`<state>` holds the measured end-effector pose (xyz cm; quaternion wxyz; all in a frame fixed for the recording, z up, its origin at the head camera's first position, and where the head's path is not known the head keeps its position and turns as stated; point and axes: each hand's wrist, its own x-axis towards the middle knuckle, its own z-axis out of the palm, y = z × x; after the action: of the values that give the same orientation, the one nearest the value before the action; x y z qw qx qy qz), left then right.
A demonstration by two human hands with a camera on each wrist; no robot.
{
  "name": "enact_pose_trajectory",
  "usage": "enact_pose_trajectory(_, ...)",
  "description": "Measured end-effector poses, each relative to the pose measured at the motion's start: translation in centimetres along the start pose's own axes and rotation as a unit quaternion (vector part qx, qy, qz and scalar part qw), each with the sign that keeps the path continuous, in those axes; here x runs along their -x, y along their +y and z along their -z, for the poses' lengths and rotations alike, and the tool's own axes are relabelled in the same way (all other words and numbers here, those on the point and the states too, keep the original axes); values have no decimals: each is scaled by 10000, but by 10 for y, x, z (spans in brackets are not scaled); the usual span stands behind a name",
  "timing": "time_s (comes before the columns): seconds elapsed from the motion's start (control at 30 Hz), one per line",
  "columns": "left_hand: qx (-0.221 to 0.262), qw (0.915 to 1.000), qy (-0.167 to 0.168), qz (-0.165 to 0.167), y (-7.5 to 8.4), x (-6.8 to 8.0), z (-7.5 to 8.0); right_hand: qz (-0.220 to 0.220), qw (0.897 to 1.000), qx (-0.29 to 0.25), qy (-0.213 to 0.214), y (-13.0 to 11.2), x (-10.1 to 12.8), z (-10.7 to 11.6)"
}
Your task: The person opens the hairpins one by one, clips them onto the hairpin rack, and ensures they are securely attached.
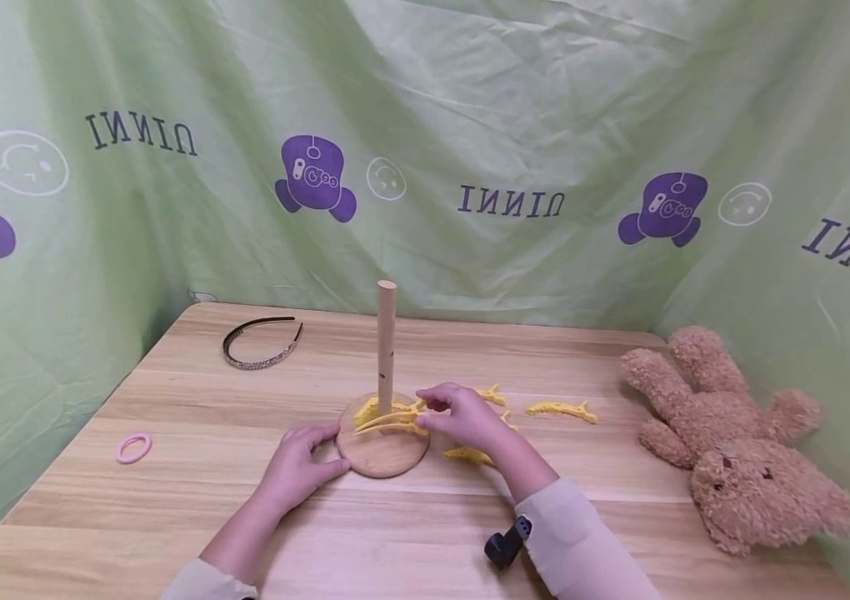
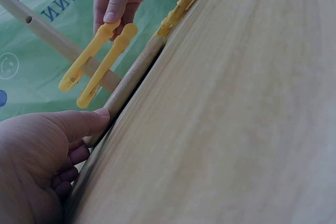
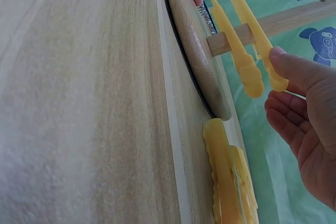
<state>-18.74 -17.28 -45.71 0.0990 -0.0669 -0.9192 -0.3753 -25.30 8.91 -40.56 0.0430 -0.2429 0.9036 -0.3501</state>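
Headband [image 1: 260,343], hair tie [image 1: 133,447], plush rabbit [image 1: 740,442] lie apart.

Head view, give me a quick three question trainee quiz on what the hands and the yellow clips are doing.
1. True or false: the left hand touches the round wooden base.
2. What does the right hand pinch? A) pink hair tie B) yellow hair clip C) headband
3. Fill in: the open clip straddles the upright wooden ____.

Key: 1 true. 2 B, the yellow hair clip. 3 peg.
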Motion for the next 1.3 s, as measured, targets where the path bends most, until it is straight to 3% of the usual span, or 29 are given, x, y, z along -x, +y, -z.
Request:
enact_pose_trajectory(0.17, 8, 10000, -6, -9, -1, -1, 0, -108, 9999, -54, 20, 0, 4, 2)
enact_pose_trajectory(0.5, 34, 10000, 6, -20, -1, 0, 0, -133, 9977, 88, 658, 21, 25, 25)
enact_pose_trajectory(0.97, -31, 10000, 2, -54, 0, -1, 1, -780, 9823, 541, 1617, 95, 67, 71)
enact_pose_trajectory(1.3, -1, 10000, -62, 47, 0, 0, 0, -1499, 9737, 693, 1571, 139, 86, 87)
